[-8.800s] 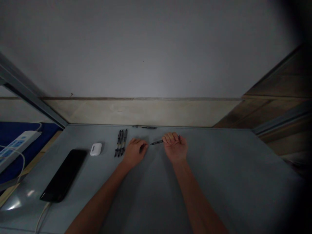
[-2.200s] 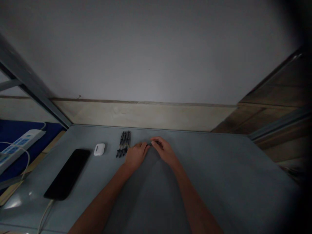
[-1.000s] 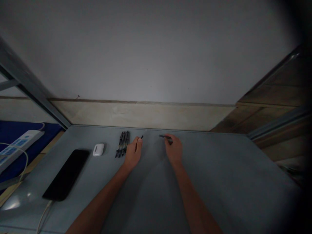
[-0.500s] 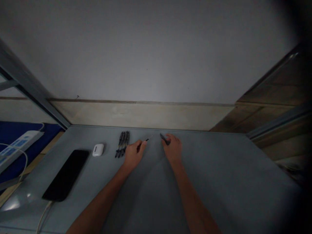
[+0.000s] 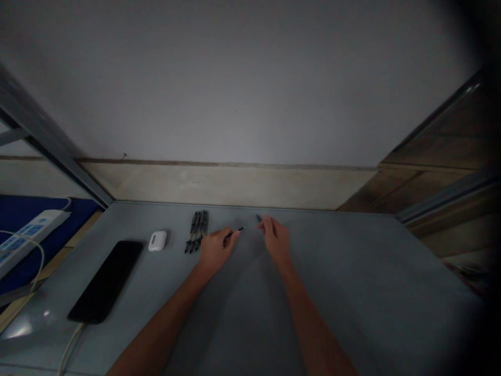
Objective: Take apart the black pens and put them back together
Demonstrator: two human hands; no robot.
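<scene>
My left hand [image 5: 216, 247] pinches a slim dark pen [image 5: 240, 229], whose pale tip points up and to the right. Across a small gap, my right hand [image 5: 276, 236] is closed on a short dark pen part [image 5: 259, 217]; its end pokes out past the fingertips and the rest is covered by them. The two pieces are apart, just above the grey tabletop [image 5: 344, 282]. Close by my left hand on its far left side lie several black pens [image 5: 199, 223] in a neat row, with clear middle sections.
A white earbud case [image 5: 157, 241] sits left of the pens. Nearer to me lies a black phone [image 5: 106, 282] with a charging cable [image 5: 70, 345]. A white power strip [image 5: 29, 235] rests on blue cloth at far left. The wall [image 5: 242, 104] bounds the table's back.
My left hand has turned slightly, and the pen's tip now sits lower. The fingers of my right hand have shifted forward over the dark part, so less of it shows.
</scene>
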